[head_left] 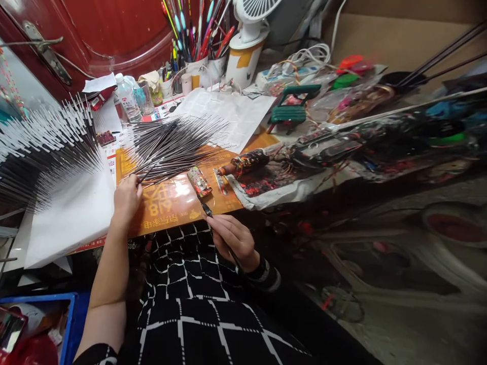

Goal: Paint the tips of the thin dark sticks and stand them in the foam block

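Note:
My left hand [127, 198] is closed at the near left end of a pile of thin dark sticks [173, 144], pinching what looks like one thin stick. My right hand [235, 240] is closed around a slim paintbrush [206, 207], whose dark tip points up and away over the table's front edge. Just beyond that tip lies a small paint-stained block [199, 181] on the orange printed sheet [167, 203]. At the left stands a dense row of dark sticks with white upper ends [45, 132], set beside a white slab [76, 213].
Behind the pile are white paper [224, 114], a water bottle [127, 99], cups of colourful slender rods [198, 68] and a white fan [251, 20]. To the right lie a paint-smeared cloth [266, 187] and a green-handled tool [291, 111]. A blue crate [72, 314] sits low at left.

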